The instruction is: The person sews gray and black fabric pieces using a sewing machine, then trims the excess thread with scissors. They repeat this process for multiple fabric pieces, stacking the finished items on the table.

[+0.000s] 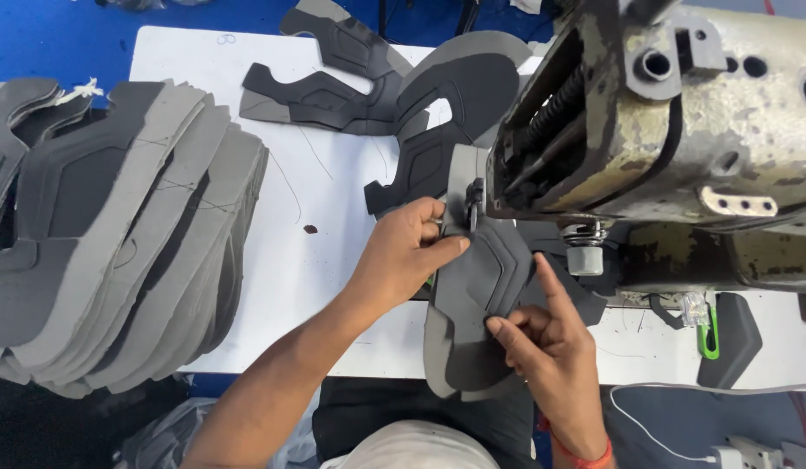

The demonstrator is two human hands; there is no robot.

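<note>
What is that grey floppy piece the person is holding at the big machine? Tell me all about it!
The grey shoe upper piece is a flat, curved cutout that looks like foam-backed fabric, dark panel on a lighter grey edge. It lies on the white table, its top under the sewing machine. The left hand pinches its upper edge; the right hand presses its lower side.

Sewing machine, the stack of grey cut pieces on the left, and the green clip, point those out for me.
sewing machine [681,130], head view, on its worn metal head.
stack of grey cut pieces [116,234], head view, on a middle layer.
green clip [709,334], head view, on its loop.
</note>
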